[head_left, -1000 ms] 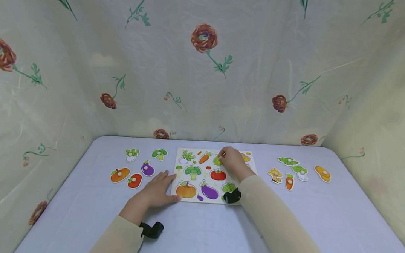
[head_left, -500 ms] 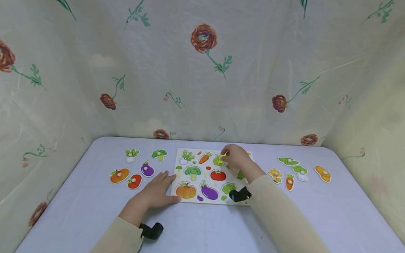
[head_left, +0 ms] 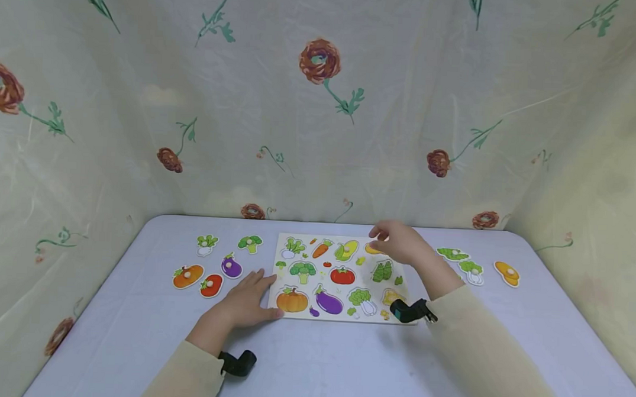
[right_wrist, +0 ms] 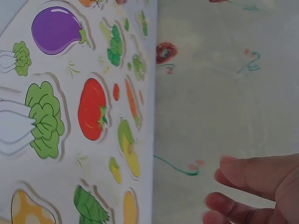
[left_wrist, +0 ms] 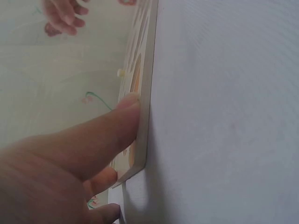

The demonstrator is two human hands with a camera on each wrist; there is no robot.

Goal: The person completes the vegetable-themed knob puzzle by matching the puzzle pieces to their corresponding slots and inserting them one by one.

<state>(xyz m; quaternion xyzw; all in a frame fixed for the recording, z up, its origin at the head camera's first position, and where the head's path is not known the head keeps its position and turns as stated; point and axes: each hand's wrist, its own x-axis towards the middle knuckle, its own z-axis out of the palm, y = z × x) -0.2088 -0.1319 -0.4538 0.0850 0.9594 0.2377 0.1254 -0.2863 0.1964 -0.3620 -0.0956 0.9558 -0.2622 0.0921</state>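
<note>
A white vegetable puzzle board (head_left: 365, 280) lies on the table. My left hand (head_left: 249, 299) is spread at its left side; in the left wrist view the thumb (left_wrist: 126, 112) presses on the board near a corner. The corn piece (head_left: 346, 250) sits in its outline at the board's back; the right wrist view shows a small knob on this corn (right_wrist: 128, 147). Over the board's back right corner, my right hand (head_left: 398, 242) hovers with loosely bent fingers and holds nothing. Its fingers partly cover the yellow potato picture (head_left: 373, 249).
Left of the board lie loose knobbed pieces: radish (head_left: 206, 244), broccoli (head_left: 250, 243), eggplant (head_left: 232, 266), pumpkin (head_left: 188, 276) and tomato (head_left: 211, 285). At right are peas (head_left: 453, 253), cabbage (head_left: 472, 271) and potato (head_left: 507, 273). My right arm hides other pieces there.
My right hand has let go of the corn piece and moved right, away from it. The mushroom and carrot pieces are now behind my right arm. My left hand stays put.
</note>
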